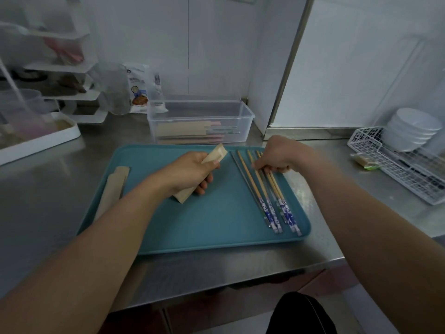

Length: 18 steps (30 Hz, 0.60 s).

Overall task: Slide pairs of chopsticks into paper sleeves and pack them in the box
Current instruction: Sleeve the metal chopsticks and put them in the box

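Desk (240, 266) steel, white walls behind | teal tray (192, 227) holds loose chopsticks (263, 191) | left hand (192, 172) grip closed around paper sleeve (214, 156) | right hand (279, 154) grip pinching chopsticks | clear box (199, 121) behind tray, sleeved pairs inside.

I can read no text anywhere: the printed bag (139, 89) standing behind the clear box (201, 121) carries a label, but its lettering is too blurred for me to make out.
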Available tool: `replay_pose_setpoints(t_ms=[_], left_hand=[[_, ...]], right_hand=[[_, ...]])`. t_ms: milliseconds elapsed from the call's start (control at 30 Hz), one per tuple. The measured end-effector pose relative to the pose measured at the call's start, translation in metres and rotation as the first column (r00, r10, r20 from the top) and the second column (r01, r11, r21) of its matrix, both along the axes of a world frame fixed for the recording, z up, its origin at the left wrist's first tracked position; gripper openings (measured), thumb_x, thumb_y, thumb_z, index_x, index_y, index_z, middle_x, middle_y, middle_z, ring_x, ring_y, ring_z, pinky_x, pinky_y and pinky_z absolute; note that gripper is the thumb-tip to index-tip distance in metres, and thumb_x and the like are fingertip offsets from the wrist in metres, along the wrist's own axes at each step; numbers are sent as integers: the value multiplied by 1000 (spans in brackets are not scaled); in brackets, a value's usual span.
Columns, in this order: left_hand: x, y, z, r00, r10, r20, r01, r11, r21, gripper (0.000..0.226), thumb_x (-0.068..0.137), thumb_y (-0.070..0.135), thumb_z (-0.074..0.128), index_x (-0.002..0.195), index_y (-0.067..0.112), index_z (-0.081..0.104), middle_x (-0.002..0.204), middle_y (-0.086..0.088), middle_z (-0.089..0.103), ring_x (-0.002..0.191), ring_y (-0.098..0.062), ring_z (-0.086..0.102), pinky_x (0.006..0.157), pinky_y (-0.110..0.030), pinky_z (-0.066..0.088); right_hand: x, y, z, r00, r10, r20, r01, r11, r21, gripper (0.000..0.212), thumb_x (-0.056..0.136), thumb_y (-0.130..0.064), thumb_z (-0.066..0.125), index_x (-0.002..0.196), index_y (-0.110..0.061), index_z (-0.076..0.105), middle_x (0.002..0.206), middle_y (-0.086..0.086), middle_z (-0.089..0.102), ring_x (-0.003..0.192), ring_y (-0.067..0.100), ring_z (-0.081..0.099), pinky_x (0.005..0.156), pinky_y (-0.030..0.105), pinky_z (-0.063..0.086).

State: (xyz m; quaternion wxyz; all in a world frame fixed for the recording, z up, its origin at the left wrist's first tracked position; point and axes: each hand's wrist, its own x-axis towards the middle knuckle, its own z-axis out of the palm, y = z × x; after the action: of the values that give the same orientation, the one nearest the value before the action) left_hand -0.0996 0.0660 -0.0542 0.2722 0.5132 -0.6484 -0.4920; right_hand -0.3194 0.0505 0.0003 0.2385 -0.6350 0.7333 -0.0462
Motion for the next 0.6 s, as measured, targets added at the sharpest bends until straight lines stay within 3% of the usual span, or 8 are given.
replay_pose_setpoints(t_ms=[100, 167, 267, 367, 500, 567, 600], left_hand=[[1, 1, 2, 1000, 4, -29, -4, 1000, 15, 29, 103, 36, 43, 106, 14, 61, 72, -3, 52, 51, -12, 50, 45, -23, 47], [1, 0, 3, 996, 31, -84, -29, 999, 26, 34, 103, 38, 40, 106, 12, 62, 70, -2, 50, 50, -11, 48, 44, -22, 46], [0, -2, 8, 971, 95, -217, -88, 995, 43, 35, 105, 34, 35, 101, 11, 62, 67, -4, 49, 47, -12, 47, 42, -23, 46], [1, -5, 17, 920, 208, -333, -187, 978, 94, 33, 106, 27, 36, 94, 10, 62, 66, -7, 52, 45, -13, 50, 42, -23, 49], [4, -11, 36, 894, 213, -395, -179, 976, 123, 28, 106, 18, 35, 108, 4, 59, 71, -10, 53, 52, -18, 54, 46, -26, 52], [10, -15, 37, 915, 206, -346, -184, 978, 94, 29, 106, 20, 35, 110, 6, 60, 69, -7, 50, 51, -16, 49, 43, -24, 48], [13, -18, 35, 927, 199, -317, -186, 980, 71, 31, 106, 25, 36, 107, 7, 61, 67, -6, 49, 49, -15, 47, 41, -23, 45]], right_hand=[[-4, 2, 13, 962, 4, 273, 27, 994, -108, 20, 91, -17, 70, 78, -2, 67, 63, 12, 69, 47, 15, 49, 44, 23, 39], [2, 5, 18, 871, 54, 489, 66, 972, -225, 7, 93, -10, 66, 96, -5, 63, 71, 15, 72, 49, 14, 51, 44, 22, 40], [18, 1, 14, 716, 179, 674, 122, 920, -374, 37, 94, -5, 65, 126, -16, 51, 74, 16, 70, 47, 14, 51, 42, 24, 40], [33, -10, 4, 525, 296, 798, 90, 913, -398, 20, 100, -6, 55, 118, -10, 62, 76, 12, 69, 54, 15, 55, 48, 23, 43], [44, -24, 0, 100, 224, 969, 19, 974, -227, 20, 101, -3, 49, 115, -4, 63, 98, 12, 71, 85, 18, 70, 71, 24, 56], [50, -31, -3, 20, 205, 979, 3, 979, -205, 17, 97, 2, 54, 110, -3, 63, 104, 11, 73, 98, 19, 70, 82, 26, 58], [54, -33, -5, 23, 202, 979, 27, 979, -203, 13, 96, 2, 56, 105, -3, 64, 100, 10, 75, 96, 18, 71, 81, 24, 59]])
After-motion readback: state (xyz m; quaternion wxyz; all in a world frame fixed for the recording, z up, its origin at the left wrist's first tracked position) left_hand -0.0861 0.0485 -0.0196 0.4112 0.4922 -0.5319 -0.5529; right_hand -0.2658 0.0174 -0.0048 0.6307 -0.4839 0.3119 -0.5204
